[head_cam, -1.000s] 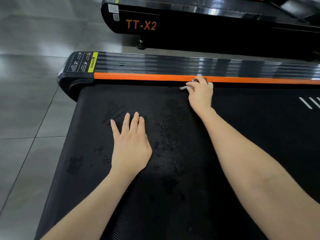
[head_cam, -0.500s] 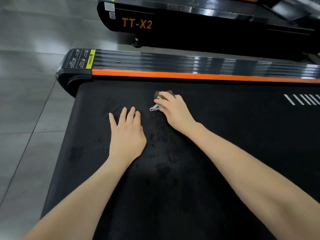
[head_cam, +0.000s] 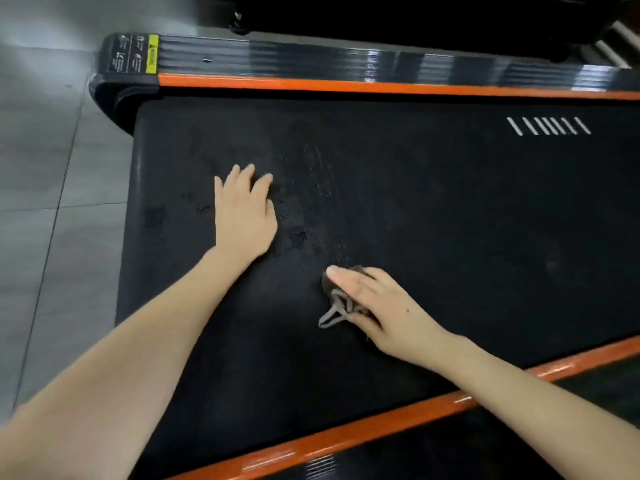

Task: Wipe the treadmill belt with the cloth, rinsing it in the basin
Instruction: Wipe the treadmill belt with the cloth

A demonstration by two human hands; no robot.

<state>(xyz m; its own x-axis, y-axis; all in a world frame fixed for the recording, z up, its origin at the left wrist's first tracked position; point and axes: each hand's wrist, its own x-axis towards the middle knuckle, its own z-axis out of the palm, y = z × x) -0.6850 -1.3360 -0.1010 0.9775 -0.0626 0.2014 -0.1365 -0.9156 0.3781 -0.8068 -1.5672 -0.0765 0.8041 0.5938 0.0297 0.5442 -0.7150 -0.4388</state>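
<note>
The black treadmill belt (head_cam: 433, 209) fills most of the view, with damp streaks and spots near its middle left. My right hand (head_cam: 381, 306) presses a small brown cloth (head_cam: 334, 294) flat onto the belt, fingers mostly straight over it; a pale loop of the cloth sticks out at the left. My left hand (head_cam: 244, 213) lies flat on the belt, fingers spread, a short way up and left of the cloth. No basin is in view.
Orange-edged side rails run along the far side (head_cam: 346, 86) and the near side (head_cam: 381, 424) of the belt. A second black treadmill (head_cam: 381, 19) stands behind. Grey tiled floor (head_cam: 41, 168) lies to the left.
My right hand has dragged the cloth from the far orange rail across the belt toward me. My left hand has stayed flat in about the same spot. The view has tilted down.
</note>
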